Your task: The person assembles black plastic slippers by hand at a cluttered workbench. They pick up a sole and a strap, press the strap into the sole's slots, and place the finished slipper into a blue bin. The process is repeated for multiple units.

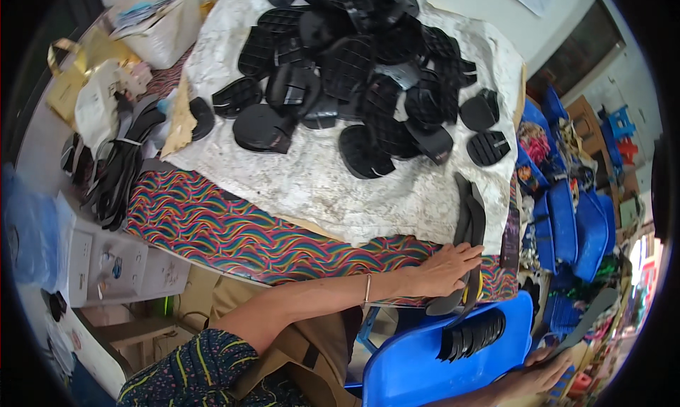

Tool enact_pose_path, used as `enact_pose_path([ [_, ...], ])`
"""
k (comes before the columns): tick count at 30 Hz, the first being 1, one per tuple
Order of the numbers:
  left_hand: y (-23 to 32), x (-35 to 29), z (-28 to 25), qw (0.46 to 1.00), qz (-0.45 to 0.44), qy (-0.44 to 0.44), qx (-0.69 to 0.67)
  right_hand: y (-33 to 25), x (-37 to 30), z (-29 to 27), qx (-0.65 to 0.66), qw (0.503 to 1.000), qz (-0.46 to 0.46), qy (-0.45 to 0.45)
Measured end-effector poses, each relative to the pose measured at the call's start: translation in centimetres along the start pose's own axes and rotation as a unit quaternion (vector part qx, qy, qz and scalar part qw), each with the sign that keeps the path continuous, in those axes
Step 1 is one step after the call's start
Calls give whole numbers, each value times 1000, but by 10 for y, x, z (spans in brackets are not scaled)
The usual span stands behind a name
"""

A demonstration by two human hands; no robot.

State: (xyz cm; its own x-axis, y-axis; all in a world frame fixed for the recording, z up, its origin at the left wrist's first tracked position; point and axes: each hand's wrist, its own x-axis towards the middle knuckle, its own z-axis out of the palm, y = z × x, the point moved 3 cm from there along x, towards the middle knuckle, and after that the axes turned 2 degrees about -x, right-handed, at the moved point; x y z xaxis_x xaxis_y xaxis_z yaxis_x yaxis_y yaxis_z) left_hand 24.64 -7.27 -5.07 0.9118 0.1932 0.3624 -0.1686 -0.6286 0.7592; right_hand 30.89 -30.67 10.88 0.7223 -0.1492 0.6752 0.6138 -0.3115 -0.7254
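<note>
My left hand point(445, 271) lies over several long dark grey sole-shaped pieces point(470, 212) at the table's front right edge, its fingers curled round them. Their lower ends hang past the edge, and a bit of yellow shows beside them. Low at the right, my right hand point(542, 373) grips a long grey sole-shaped piece point(588, 318) that points up and outward. Between my arms stands a blue tub point(411, 368) with a row of black curved pieces point(473, 336) inside. A large heap of black quilted slipper uppers point(347, 67) covers the far part of the table.
A stained white cloth point(297, 187) lies over a colourful wavy-patterned cover point(205, 226). Bundled black strips point(117, 180) and bags point(159, 35) sit at the left. Several blue tubs point(584, 223) stack at the right. A dark phone-like slab point(509, 241) lies at the table's right edge.
</note>
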Motion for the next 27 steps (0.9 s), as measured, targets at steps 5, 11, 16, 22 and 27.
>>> enact_pose_path([
  [5,19,-31,-69,932,41,-22,-358,-30,-96,76,97,967,127,-200],
  [11,20,-119,-149,844,-213,129,-475,-76,-190,121,172,847,221,-452],
  [16,6,-169,-167,903,-253,61,-341,-109,-218,180,255,815,175,-489],
  [22,-31,-148,-253,961,-99,246,-80,-87,-244,237,410,660,398,-487],
  [27,-55,-59,-350,881,-58,347,316,-63,-269,248,379,621,407,-552],
])
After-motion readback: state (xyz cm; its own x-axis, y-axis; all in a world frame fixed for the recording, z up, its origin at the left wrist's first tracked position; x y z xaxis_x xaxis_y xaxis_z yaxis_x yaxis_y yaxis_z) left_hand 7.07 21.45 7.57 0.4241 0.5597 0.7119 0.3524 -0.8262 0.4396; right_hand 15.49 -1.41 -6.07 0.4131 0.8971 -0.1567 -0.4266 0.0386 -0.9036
